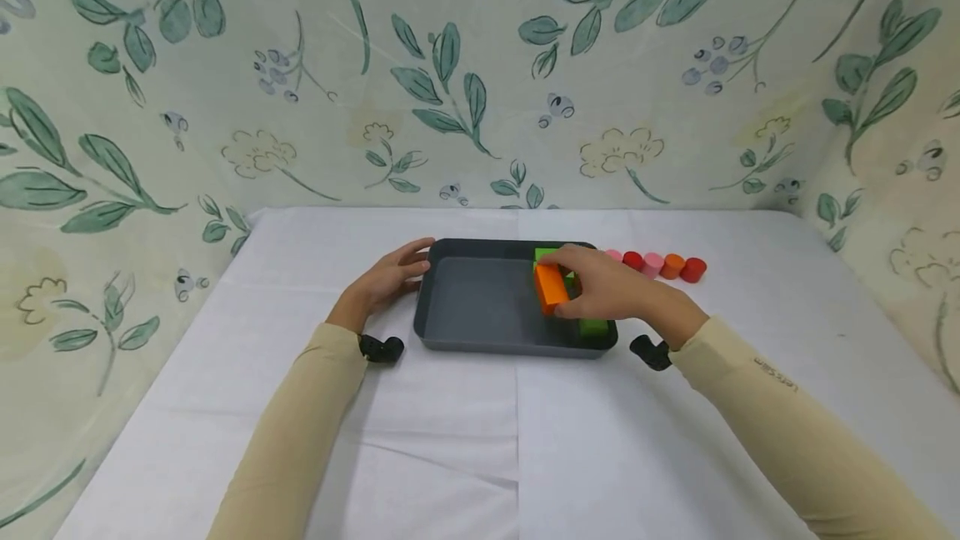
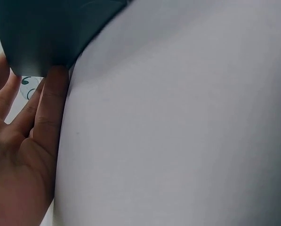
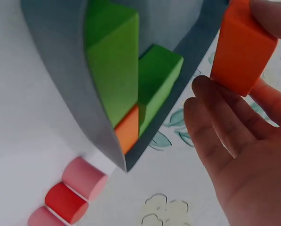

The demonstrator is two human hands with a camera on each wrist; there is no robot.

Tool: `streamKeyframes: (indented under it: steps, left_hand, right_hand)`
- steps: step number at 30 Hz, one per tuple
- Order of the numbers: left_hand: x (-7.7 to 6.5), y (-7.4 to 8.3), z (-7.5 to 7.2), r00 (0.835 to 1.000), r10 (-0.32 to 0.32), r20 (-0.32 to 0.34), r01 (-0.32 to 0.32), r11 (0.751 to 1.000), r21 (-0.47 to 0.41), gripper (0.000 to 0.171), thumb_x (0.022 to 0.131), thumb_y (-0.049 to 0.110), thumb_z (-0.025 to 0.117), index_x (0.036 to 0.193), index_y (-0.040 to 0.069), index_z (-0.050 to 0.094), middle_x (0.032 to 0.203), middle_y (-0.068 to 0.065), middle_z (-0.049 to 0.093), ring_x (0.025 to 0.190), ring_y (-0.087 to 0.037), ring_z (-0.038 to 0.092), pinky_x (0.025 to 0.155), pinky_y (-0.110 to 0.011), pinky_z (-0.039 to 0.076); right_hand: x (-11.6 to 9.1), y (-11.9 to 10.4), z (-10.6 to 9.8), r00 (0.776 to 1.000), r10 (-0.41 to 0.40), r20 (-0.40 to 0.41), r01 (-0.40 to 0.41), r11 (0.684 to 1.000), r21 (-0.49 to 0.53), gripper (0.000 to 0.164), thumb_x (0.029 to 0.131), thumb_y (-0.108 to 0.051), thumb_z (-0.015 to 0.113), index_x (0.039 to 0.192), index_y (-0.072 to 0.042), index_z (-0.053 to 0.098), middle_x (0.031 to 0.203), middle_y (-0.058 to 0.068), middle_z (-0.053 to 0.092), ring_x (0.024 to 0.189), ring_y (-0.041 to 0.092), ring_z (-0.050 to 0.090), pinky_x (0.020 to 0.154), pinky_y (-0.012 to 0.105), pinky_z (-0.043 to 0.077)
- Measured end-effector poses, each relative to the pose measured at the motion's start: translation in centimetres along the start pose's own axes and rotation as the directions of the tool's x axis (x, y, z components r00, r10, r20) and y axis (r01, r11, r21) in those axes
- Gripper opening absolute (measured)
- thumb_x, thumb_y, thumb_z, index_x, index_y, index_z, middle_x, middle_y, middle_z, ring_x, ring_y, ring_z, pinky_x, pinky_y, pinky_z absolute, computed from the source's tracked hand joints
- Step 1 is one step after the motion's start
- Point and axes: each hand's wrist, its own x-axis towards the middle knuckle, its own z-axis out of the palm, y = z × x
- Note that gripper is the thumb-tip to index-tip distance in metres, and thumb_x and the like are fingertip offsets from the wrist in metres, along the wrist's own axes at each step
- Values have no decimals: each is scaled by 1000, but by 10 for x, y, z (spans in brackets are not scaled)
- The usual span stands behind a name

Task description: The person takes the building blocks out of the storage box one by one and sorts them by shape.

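Observation:
My right hand point(image 1: 611, 283) pinches an orange block point(image 1: 551, 288) between thumb and fingers, over the right part of a dark grey tray point(image 1: 480, 347). Inside the tray's right end, green blocks point(image 3: 113, 61) stand along the wall, and a smaller patch of an orange block point(image 3: 128, 129) shows beside them. A green block point(image 1: 593, 328) lies at the near right corner, partly covered by the hand in the head view. With fairly straight fingers, my left hand point(image 1: 386, 280) touches the tray's left side; the left wrist view shows its fingertips at the tray's outer wall point(image 2: 41, 37).
Just right of the tray, a row of small cylinders lies on the white cloth: pink point(image 1: 652, 264), red point(image 1: 693, 270) and orange point(image 1: 672, 266) ones. The white-covered table point(image 1: 450, 440) meets a leaf-patterned curtain point(image 1: 480, 107) behind.

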Motion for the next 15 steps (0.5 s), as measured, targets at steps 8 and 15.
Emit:
streamKeyframes:
  steps: [8, 15]
  left_hand:
    - [2, -1, 0, 1000, -14, -3, 14, 1000, 20, 57, 104, 18, 49, 157, 27, 29, 166, -6, 25, 151, -30, 30, 125, -51, 27]
    - [3, -1, -1, 1000, -8, 5, 8, 1000, 22, 57, 104, 20, 50, 157, 28, 28, 166, -5, 24, 152, -30, 29, 125, -51, 26]
  right_hand:
    - [-23, 10, -23, 993, -25, -118, 32, 998, 58, 62, 82, -9, 75, 139, -8, 51, 131, 12, 55, 112, 30, 59, 95, 50, 58]
    - [-53, 30, -38, 979, 26, -203, -19, 999, 36, 65, 82, -8, 76, 140, -4, 47, 130, 14, 53, 112, 31, 58, 92, 51, 58]
